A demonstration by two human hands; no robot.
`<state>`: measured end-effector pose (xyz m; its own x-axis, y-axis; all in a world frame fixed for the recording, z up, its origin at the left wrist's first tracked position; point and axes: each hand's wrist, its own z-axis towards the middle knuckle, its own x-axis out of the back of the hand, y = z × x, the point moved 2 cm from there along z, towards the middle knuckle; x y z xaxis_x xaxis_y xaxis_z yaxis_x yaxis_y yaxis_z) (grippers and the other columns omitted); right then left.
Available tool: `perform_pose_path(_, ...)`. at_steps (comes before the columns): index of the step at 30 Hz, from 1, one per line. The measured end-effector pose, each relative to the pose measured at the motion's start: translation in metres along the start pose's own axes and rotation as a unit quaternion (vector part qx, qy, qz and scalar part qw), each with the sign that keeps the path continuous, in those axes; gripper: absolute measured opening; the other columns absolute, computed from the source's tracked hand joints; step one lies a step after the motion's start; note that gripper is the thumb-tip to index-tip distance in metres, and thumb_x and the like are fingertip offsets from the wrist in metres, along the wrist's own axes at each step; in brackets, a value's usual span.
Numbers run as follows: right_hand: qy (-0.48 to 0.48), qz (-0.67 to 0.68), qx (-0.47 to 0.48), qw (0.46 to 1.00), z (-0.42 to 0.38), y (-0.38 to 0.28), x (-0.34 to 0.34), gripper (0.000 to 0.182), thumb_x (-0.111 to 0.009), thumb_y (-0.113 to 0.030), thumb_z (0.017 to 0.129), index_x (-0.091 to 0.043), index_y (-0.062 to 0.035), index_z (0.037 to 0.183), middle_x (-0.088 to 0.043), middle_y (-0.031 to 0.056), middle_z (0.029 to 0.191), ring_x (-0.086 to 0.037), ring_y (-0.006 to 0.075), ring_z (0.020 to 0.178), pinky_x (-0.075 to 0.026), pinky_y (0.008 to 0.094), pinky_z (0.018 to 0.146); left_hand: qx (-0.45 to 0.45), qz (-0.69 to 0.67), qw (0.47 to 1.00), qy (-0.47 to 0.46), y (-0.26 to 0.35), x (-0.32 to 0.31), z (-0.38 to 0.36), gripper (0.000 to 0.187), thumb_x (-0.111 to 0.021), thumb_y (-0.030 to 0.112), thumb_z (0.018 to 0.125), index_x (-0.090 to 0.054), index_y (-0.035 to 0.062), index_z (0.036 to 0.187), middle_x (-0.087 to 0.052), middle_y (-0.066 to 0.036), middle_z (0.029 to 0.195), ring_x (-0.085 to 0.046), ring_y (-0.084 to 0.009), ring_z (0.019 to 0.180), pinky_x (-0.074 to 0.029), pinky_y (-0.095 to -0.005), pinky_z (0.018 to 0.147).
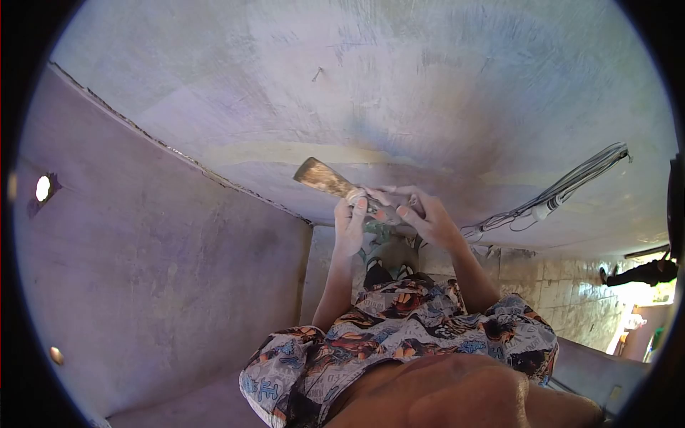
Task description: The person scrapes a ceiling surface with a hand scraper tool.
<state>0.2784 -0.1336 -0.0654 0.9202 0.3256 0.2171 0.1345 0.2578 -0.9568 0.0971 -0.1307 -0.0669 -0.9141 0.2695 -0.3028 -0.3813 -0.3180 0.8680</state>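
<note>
In front of my chest I hold a putty knife, its broad metal blade pointing up and to the left. My left hand is closed around the neck of the knife, thumb up against it. My right hand is curled at the handle end, thumb and fingers bent inward. The handle is mostly covered by my fingers, and whether something small is also between my hands I cannot make out. Just beyond the blade is a plastered wall with pale patches and trowel marks.
A bundle of loose wires hangs from the wall at right. A nail-like bit sticks out of the plaster. A side wall meets it along a rough seam. A person is at far right near a bright opening. Tiled floor lies below.
</note>
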Motion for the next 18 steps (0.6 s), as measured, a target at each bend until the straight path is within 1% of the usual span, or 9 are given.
perform_pose_path(1, 0.039, 0.027, -0.009, 0.999, 0.0, 0.009, 0.005, 0.034, -0.055, -0.027, 0.099, -0.058, 0.0043, 0.111, -0.052, 0.0034, 0.073, -0.041, 0.0098, 0.057, -0.035, 0.0254, 0.052, -0.008, -0.009, 1.0, 0.015, 0.003, 0.001, 0.001, 0.03, -0.046, 0.028, 0.104, -0.055, -0.0006, 0.102, -0.063, -0.014, 0.095, -0.063, -0.0242, 0.097, -0.051, -0.0353, 0.084)
perform_pose_path(2, 0.042, 0.029, -0.009, 0.999, 0.0, 0.017, 0.009, 0.034, -0.055, -0.027, 0.099, -0.058, 0.0043, 0.111, -0.052, 0.0034, 0.073, -0.041, 0.0098, 0.057, -0.035, 0.0254, 0.052, -0.001, -0.033, 0.998, 0.055, 0.001, -0.002, 0.002, 0.023, -0.048, 0.022, 0.103, -0.055, 0.0, 0.1, -0.057, -0.007, 0.077, -0.064, -0.0198, 0.08, -0.05, -0.0315, 0.069)
perform_pose_path(4, 0.047, 0.369, -0.016, 0.928, 0.001, 0.024, 0.018, 0.029, -0.043, -0.024, 0.104, -0.059, 0.0, 0.106, -0.053, 0.0044, 0.076, -0.049, 0.0135, 0.063, -0.041, 0.0291, 0.059, 0.033, -0.016, 0.998, 0.051, -0.008, 0.007, -0.001, 0.021, -0.052, 0.02, 0.101, -0.053, -0.0004, 0.102, -0.056, -0.007, 0.075, -0.059, -0.0176, 0.068, -0.049, -0.0308, 0.06)
perform_pose_path(5, 0.049, 0.37, -0.019, 0.928, 0.004, 0.027, 0.02, 0.029, -0.043, -0.024, 0.104, -0.059, 0.0, 0.106, -0.053, 0.0044, 0.076, -0.049, 0.0135, 0.063, -0.041, 0.0291, 0.059, 0.064, 0.0, 0.997, 0.048, -0.013, 0.01, -0.004, 0.02, -0.056, 0.018, 0.099, -0.052, -0.0007, 0.104, -0.054, -0.007, 0.072, -0.054, -0.0153, 0.056, -0.048, -0.0301, 0.05)
perform_pose_path(7, 0.134, 0.443, 0.151, 0.873, 0.015, 0.017, 0.026, 0.035, -0.036, -0.027, 0.106, -0.06, -0.0021, 0.101, -0.055, 0.0085, 0.093, -0.053, 0.0155, 0.078, -0.043, 0.0297, 0.068, 0.065, 0.0, 0.996, 0.057, -0.02, 0.0, -0.006, 0.017, -0.057, 0.014, 0.098, -0.052, -0.0008, 0.104, -0.054, -0.007, 0.071, -0.048, -0.0123, 0.048, -0.041, -0.0273, 0.043)
perform_pose_path(10, 0.265, 0.433, 0.18, 0.842, 0.015, -0.007, 0.029, 0.037, -0.035, -0.028, 0.107, -0.06, -0.002, 0.098, -0.053, 0.011, 0.107, -0.052, 0.016, 0.089, -0.045, 0.032, 0.077, 0.092, -0.009, 0.993, 0.072, -0.027, -0.016, -0.005, 0.016, -0.059, 0.01, 0.096, -0.054, -0.0018, 0.106, -0.055, -0.007, 0.07, -0.04, -0.0094, 0.039, -0.034, -0.0244, 0.035)
perform_pose_path(14, 0.21, 0.463, 0.211, 0.835, 0.007, -0.016, 0.038, 0.026, -0.043, -0.018, 0.105, -0.059, 0.0017, 0.108, -0.056, 0.0089, 0.1, -0.057, 0.0139, 0.08, -0.044, 0.0276, 0.08, 0.115, -0.029, 0.987, 0.112, -0.008, -0.05, 0.006, 0.027, -0.059, 0.009, 0.095, -0.055, -0.0039, 0.119, -0.057, -0.007, 0.069, -0.039, -0.0085, 0.037, -0.032, -0.0235, 0.035)
perform_pose_path(16, 0.184, 0.311, 0.211, 0.908, 0.003, -0.017, 0.04, 0.014, -0.055, -0.007, 0.098, -0.062, 0.0032, 0.105, -0.057, 0.009, 0.105, -0.059, 0.0138, 0.087, -0.047, 0.0272, 0.079, 0.085, -0.023, 0.991, 0.098, -0.011, -0.052, 0.012, 0.031, -0.059, 0.009, 0.095, -0.055, -0.004, 0.123, -0.059, -0.008, 0.072, -0.039, -0.0082, 0.037, -0.033, -0.0237, 0.035)
perform_pose_path(18, 0.192, 0.269, 0.2, 0.922, -0.002, -0.02, 0.04, 0.012, -0.06, -0.002, 0.093, -0.063, 0.0039, 0.103, -0.057, 0.0084, 0.105, -0.059, 0.0134, 0.089, -0.048, 0.0264, 0.078, 0.055, -0.019, 0.995, 0.086, -0.01, -0.052, 0.015, 0.035, -0.06, 0.009, 0.095, -0.054, -0.0041, 0.127, -0.061, -0.01, 0.076, -0.038, -0.008, 0.037, -0.033, -0.0239, 0.035)
